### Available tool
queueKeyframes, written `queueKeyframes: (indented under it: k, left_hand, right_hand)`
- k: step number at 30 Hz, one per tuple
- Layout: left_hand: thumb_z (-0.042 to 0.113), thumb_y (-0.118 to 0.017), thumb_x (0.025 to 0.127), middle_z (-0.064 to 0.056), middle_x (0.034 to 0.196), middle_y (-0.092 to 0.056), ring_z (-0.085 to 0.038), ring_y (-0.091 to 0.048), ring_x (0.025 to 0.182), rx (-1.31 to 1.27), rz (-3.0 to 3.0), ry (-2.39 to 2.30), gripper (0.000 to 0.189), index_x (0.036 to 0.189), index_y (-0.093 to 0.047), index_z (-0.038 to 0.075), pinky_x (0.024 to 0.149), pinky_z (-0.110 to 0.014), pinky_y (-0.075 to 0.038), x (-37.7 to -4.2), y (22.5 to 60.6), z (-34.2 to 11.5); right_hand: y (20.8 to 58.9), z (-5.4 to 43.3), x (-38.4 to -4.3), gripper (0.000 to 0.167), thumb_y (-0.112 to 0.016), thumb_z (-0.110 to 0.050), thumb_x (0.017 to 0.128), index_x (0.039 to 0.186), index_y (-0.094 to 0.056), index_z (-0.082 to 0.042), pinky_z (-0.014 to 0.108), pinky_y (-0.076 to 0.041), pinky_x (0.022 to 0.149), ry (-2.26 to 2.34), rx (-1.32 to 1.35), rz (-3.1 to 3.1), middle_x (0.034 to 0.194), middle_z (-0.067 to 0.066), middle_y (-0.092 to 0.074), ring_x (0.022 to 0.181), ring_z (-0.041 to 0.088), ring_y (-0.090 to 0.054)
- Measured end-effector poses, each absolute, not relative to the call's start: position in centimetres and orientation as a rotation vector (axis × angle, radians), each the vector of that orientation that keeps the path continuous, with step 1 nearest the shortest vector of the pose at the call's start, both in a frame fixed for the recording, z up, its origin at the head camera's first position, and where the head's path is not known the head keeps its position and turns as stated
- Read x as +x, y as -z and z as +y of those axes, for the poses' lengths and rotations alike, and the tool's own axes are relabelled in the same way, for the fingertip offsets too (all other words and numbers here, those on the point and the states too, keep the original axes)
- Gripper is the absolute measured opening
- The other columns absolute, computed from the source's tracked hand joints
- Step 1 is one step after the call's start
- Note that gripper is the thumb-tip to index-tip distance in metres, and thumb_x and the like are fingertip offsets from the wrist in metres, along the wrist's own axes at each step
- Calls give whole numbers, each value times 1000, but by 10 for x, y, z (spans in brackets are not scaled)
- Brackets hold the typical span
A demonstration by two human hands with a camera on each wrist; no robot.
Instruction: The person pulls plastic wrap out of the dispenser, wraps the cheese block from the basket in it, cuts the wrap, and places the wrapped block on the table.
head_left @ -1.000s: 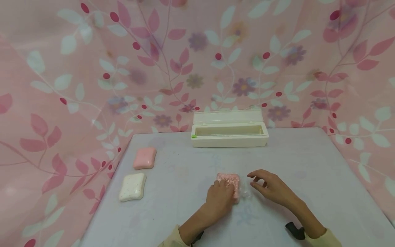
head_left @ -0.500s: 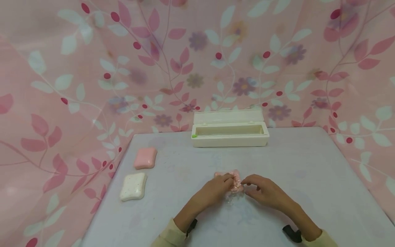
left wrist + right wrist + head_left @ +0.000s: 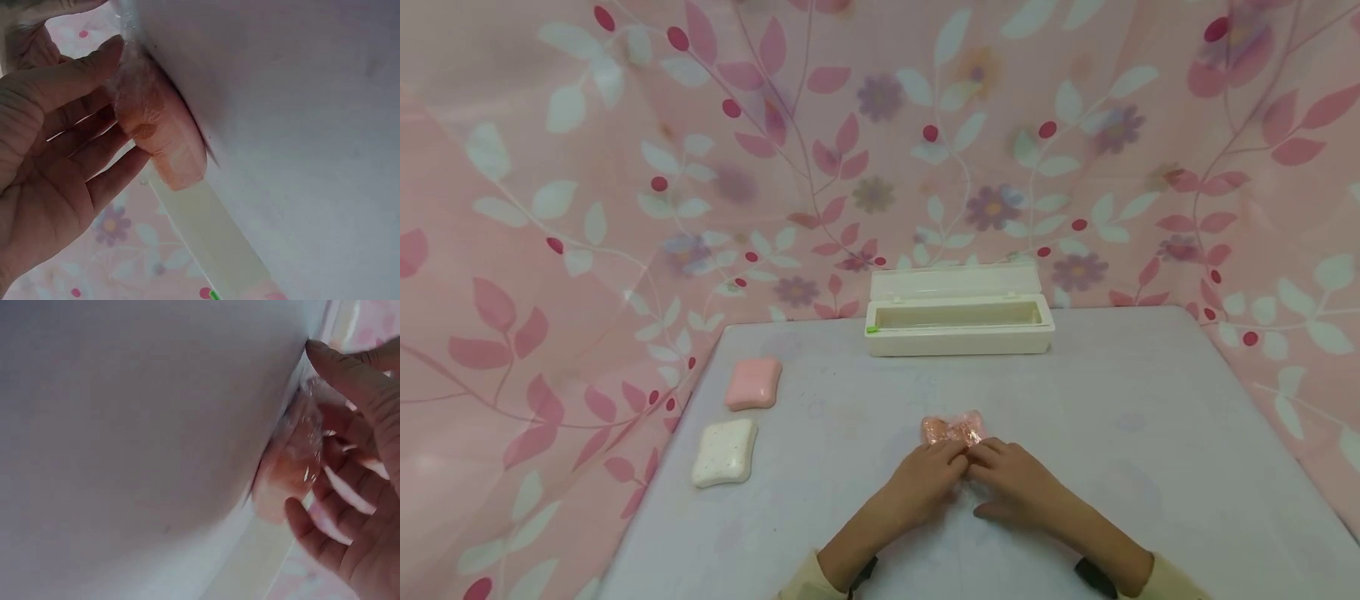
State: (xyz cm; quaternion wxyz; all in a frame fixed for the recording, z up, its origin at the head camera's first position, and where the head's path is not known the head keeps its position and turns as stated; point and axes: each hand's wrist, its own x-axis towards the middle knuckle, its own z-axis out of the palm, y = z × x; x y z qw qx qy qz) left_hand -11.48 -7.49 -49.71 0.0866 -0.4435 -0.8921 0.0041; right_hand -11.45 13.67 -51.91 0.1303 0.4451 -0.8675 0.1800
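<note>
Before me on the pale surface (image 3: 820,383), my left grip (image 3: 925,479) and my right grip (image 3: 1011,479) come together at the near edge of a pink bar in shiny clear wrapping (image 3: 951,427), fingertips side by side, the right thumb spread apart from its fingers. Well off to my left lie a smooth pink bar (image 3: 752,383) and, nearer me, a speckled white one (image 3: 725,452). At the far edge stands a long cream case (image 3: 958,343), lid (image 3: 955,283) raised, a green tab (image 3: 872,330) on its left corner, against pink floral cloth (image 3: 880,158).
</note>
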Motion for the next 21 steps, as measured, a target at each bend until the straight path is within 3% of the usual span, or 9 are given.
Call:
queueKeyframes:
  k: [4,10,16,21]
  left_hand:
    - [15,-68,94,-3,121,-63,-12,-61,107,-1303,-2726,84,19,111,-65,7,89,-21,-48,-115,497,-75]
    - [7,-59,96,-2,113,-60,-6,-57,92,-1358,-2827,310,12,108,-56,6,80,-15,-47,-118,499,-80]
    - [11,-70,88,4,99,-51,-3,-45,80,-1419,-2825,472,29,107,-48,9,72,-11,-41,-120,495,-86]
    - [17,-69,93,5,94,-51,-2,-44,75,-1324,-2799,471,26,107,-49,9,66,-11,-40,-119,497,-83]
  right_hand:
    - [521,125,-112,54,-86,-43,69,111,-67,-15,37,-51,70,-308,1255,-2510,117,1,-59,101,20,-55]
    - [522,119,-113,25,-78,-18,79,99,-65,-10,33,-51,62,-310,1244,-2366,107,6,-63,86,21,-60]
    - [521,126,-110,18,-71,-13,85,101,-62,-13,30,-52,72,-546,1222,-2395,98,-3,-62,85,14,-62]
    - [517,128,-108,17,-66,-11,92,105,-56,-14,25,-49,63,-655,1141,-2496,85,-10,-58,73,5,-55]
